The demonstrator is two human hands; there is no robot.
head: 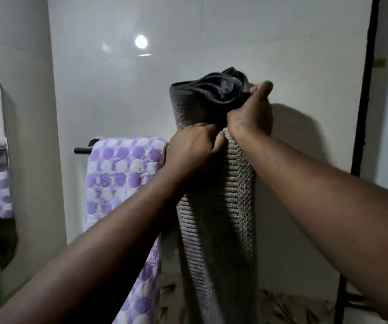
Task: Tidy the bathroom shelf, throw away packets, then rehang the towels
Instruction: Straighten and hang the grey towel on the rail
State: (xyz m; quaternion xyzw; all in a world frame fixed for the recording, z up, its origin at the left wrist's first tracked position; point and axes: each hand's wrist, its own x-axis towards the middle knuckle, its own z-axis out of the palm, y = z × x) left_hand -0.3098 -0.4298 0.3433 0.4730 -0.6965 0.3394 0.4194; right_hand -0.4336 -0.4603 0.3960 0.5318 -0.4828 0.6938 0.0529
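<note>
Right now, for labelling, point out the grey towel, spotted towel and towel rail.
grey towel [216, 218]: head view, ribbed hanging part.
spotted towel [118, 174]: head view, front face.
towel rail [83, 150]: head view, black left end.

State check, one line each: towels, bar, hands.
towel bar: left end bare, rest hidden.
purple dotted towel: draped over the towel bar.
grey ribbed towel: bunched at top, held up, rest hanging down.
left hand: grips grey ribbed towel.
right hand: grips its bunched top.
</note>
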